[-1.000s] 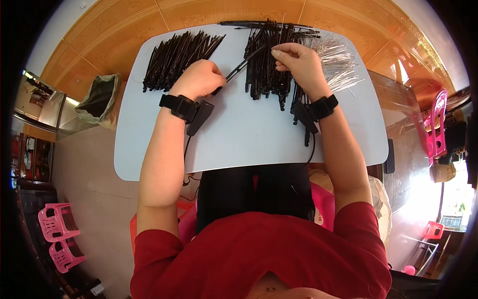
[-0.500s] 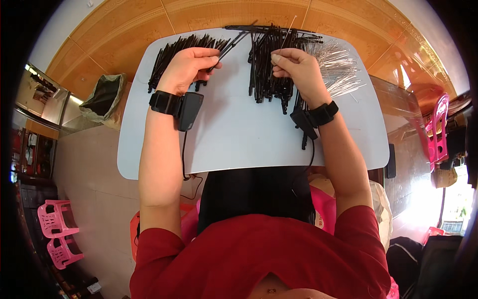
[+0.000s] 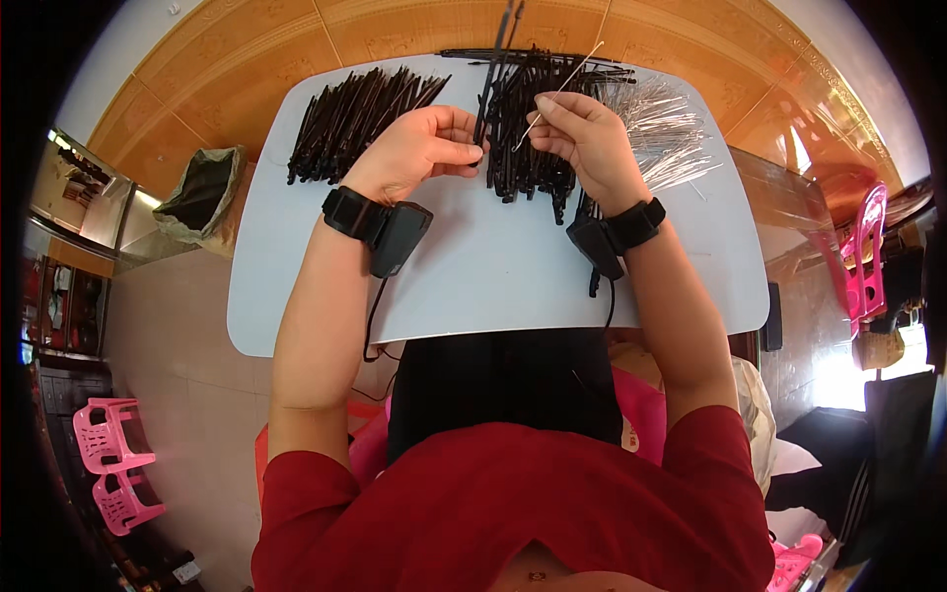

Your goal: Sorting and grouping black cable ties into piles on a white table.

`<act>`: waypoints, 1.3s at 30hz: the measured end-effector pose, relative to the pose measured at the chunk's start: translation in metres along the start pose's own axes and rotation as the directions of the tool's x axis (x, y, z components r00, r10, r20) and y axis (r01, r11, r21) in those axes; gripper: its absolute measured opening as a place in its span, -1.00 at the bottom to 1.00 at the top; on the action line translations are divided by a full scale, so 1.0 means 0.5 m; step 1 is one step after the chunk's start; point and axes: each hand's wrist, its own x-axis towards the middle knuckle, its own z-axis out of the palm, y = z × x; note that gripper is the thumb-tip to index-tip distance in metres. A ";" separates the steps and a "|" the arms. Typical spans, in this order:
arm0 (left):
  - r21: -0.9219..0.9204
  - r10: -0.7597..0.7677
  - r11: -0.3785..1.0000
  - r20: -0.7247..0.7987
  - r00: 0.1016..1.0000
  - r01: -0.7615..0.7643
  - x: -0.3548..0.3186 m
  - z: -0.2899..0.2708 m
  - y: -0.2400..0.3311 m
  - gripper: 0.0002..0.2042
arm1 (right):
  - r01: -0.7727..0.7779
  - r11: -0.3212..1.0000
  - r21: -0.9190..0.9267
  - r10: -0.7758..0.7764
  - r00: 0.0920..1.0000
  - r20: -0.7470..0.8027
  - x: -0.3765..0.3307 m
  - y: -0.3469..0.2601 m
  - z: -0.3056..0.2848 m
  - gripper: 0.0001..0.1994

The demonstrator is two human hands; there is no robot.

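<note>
My left hand (image 3: 434, 148) pinches slim black plastic sticks (image 3: 493, 84) by their lower ends, and they rise nearly upright over the far table edge. It looks like two sticks, though the fingers cover their lower ends. Between the thumb and forefinger of my right hand (image 3: 582, 128) is a thin silver wire (image 3: 575, 71), slanted, with a small hook at its lower end. A heap of black sticks (image 3: 528, 173) lies under and between my hands. To the left is another heap of black sticks (image 3: 355, 128); many silver wires (image 3: 676, 148) are spread right of my right hand.
The pale table (image 3: 473, 276) has a wooden panel (image 3: 414, 30) behind its far edge. Black devices (image 3: 400, 237) with cables are strapped to both wrists. A lined bin (image 3: 202, 192) stands on the left; pink chairs (image 3: 113, 434) are at lower left, another pink chair (image 3: 866, 261) at right.
My left hand has moved right from the left heap toward the middle, and its sticks now stand more upright. The wire in my right hand has tilted, its hooked end now showing.
</note>
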 end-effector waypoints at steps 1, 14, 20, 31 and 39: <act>-0.001 -0.001 1.000 0.001 1.000 0.001 0.000 0.002 0.000 -0.76 | -0.014 0.998 0.064 0.014 1.000 0.005 0.000 0.002 -0.001 -0.76; -0.030 0.114 0.993 -0.004 0.993 -0.114 -0.009 0.036 0.008 -0.72 | -0.116 0.938 0.328 0.090 0.992 0.094 0.007 0.022 -0.007 -0.86; -0.042 0.107 0.993 0.026 0.994 -0.106 -0.006 0.037 0.002 -0.70 | -0.170 0.925 0.340 0.118 0.979 0.169 0.002 0.020 0.001 -0.86; -0.046 0.132 0.990 0.017 0.991 -0.131 -0.006 0.046 0.006 -0.70 | -0.194 0.932 0.307 0.145 0.974 0.175 -0.006 0.014 0.008 -0.84; -0.027 0.140 0.990 0.043 0.989 -0.139 -0.004 0.041 0.003 -0.72 | -0.203 0.931 0.304 0.144 0.968 0.207 -0.004 0.017 0.009 -0.86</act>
